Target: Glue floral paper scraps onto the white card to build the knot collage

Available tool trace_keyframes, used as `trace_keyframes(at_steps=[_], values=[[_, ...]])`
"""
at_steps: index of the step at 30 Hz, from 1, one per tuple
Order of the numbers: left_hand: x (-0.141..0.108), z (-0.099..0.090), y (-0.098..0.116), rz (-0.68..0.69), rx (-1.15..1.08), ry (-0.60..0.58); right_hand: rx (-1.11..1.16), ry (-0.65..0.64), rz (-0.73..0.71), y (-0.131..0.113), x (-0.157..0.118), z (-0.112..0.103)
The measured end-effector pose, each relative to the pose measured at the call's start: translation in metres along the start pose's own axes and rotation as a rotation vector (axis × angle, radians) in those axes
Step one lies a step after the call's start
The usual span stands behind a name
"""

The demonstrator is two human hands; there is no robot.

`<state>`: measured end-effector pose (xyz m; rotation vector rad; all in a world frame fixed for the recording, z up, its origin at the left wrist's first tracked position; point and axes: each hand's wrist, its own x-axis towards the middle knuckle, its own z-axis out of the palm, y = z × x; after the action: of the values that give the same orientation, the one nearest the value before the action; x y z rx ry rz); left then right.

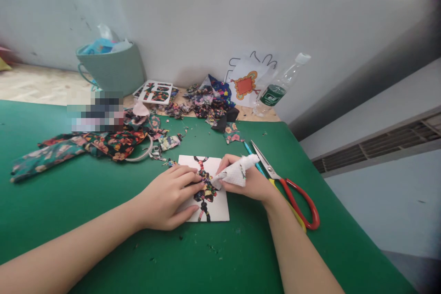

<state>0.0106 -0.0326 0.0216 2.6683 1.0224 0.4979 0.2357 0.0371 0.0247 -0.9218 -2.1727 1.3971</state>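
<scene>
A white square card lies on the green tabletop, bearing a design of dark floral fabric pieces. My left hand rests flat on the card's left part, fingers stretched out with their tips on the fabric design. In my right hand a crumpled white tissue or cloth is pinched, its pointed end at the right edge of the design. A few dark marks show on this white piece. Part of the design is hidden under my left fingertips.
Red-handled scissors and a blue pen lie right of my right hand. Floral fabric spreads at left, with more scraps behind. A bottle, a drawing, patterned cards and a green bin stand along the wall.
</scene>
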Motion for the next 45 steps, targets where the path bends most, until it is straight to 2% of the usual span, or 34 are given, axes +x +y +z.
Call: trace_keyframes(at_steps=[15,22,36,45], values=[[0.0003,-0.0016,0.0005,-0.001,0.011,-0.032,0.128,0.066,0.072,0.0008,0.0028,0.0028],[0.0004,-0.0004,0.0003,0.005,-0.006,0.006,0.12,0.126,0.073,0.0008,0.0047,0.0032],[-0.0011,0.0019,-0.0034,-0.039,-0.098,0.021,0.16,0.067,0.114,-0.0011,0.0028,0.0054],[-0.0011,0.0025,-0.0027,-0.025,-0.048,0.006,0.129,0.055,0.095,-0.0004,0.002,0.0046]])
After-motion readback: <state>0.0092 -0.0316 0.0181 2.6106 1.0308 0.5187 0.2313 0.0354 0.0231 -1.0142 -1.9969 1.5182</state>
